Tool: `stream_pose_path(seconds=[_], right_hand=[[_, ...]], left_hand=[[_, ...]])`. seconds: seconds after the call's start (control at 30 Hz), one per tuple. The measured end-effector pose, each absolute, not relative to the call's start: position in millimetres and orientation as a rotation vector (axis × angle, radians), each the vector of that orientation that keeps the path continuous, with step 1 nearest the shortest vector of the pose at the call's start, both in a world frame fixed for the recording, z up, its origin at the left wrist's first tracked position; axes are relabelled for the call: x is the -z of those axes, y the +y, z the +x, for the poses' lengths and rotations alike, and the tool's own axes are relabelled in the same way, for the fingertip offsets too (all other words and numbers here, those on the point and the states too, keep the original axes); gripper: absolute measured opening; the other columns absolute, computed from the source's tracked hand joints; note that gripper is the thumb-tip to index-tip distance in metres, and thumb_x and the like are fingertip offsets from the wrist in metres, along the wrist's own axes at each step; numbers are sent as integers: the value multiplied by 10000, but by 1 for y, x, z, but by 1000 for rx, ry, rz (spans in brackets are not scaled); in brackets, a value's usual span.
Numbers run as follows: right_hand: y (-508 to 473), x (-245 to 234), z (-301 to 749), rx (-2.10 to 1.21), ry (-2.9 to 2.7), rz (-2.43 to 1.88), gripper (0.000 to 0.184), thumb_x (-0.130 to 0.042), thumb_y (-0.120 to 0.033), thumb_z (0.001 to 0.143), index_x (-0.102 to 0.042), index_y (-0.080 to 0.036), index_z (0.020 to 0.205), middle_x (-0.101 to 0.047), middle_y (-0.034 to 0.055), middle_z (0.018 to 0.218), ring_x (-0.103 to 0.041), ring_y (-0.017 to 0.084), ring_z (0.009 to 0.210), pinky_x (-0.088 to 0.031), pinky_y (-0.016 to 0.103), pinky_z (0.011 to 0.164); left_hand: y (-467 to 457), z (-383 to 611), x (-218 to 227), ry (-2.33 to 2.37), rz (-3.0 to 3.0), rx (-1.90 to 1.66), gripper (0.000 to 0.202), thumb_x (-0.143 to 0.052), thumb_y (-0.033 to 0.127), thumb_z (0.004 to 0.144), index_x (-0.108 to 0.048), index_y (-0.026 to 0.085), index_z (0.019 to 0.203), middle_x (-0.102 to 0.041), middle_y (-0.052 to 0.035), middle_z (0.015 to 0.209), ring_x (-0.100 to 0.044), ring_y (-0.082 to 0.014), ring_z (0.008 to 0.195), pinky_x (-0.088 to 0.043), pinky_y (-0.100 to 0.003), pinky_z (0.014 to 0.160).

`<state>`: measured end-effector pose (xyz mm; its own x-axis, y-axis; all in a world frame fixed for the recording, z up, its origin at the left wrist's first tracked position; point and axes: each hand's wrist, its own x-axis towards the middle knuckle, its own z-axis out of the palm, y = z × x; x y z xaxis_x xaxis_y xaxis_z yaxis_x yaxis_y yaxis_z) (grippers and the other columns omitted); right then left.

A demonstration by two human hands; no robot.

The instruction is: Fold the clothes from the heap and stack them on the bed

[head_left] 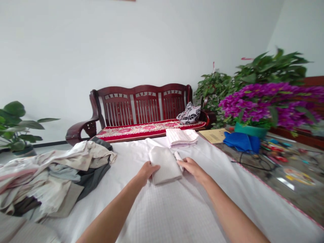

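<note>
A folded pale grey cloth (165,164) lies on the white sheet (177,209) that covers the table. My left hand (147,171) grips its left edge, fingers curled over it. My right hand (190,166) holds its right edge, where a small white and pink fold (178,156) sticks out. Farther back lies a stack of folded striped pink cloths (181,137).
A heap of unfolded clothes (50,179) fills the left of the table. On the right are a blue cloth (241,141), cables, small tools, a yellow paper (215,135) and potted purple flowers (268,104). A wooden bench (141,111) stands behind.
</note>
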<state>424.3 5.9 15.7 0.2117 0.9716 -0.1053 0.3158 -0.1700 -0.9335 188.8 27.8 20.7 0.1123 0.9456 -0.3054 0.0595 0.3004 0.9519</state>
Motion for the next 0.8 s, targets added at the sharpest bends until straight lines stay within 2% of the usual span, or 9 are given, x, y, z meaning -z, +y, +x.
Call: stream_pose_path(seconds=[0.1,0.23,0.33,0.57,0.67,0.8], right_hand=[[-1,-15,416,-1093,-1133,-1557,341,-721,-405,671,-571,-202,900,-681,4,761,-638,184,682,-465,268,566],[0,-18,412,-1152,-981,-1361,453,-735,-429,642,-586,-204,1005,-709,32,884,-667,217,782,-507,288,577],[16,-37,420,-1088,-936,-1295,467,-718,-455,670,-596,-211,1048,-718,36,920,-677,236,834,-525,292,569],[93,-96,475,-998,-815,-1142,266,-609,-342,805,-641,-188,1020,-749,72,939,-700,222,809,-588,308,596],[127,-94,501,-958,-782,-1174,224,-574,-329,833,-642,-179,983,-754,78,905,-706,211,783,-595,302,602],[159,-68,525,-886,-753,-1268,244,-570,-300,823,-622,-177,1027,-751,78,904,-714,212,766,-590,293,572]], left_hand=[[15,191,-14,1213,1028,-938,422,-791,285,646,-614,158,1008,-728,-65,914,-686,-230,832,-521,-288,654],[14,200,-11,1137,952,-1166,398,-747,332,696,-615,148,1023,-730,-100,963,-685,-244,875,-538,-331,761],[34,216,-30,1133,997,-1291,396,-723,357,719,-622,142,1035,-729,-107,969,-678,-254,890,-531,-348,789],[135,286,-90,1236,1167,-1365,291,-631,299,804,-631,118,1032,-717,-136,1008,-673,-256,925,-523,-357,813],[176,318,-90,1279,1208,-1348,280,-621,285,816,-627,114,1038,-713,-146,1021,-674,-266,959,-519,-348,802],[208,347,-70,1334,1297,-1280,285,-679,293,783,-639,124,1008,-723,-133,919,-686,-302,965,-511,-344,778]])
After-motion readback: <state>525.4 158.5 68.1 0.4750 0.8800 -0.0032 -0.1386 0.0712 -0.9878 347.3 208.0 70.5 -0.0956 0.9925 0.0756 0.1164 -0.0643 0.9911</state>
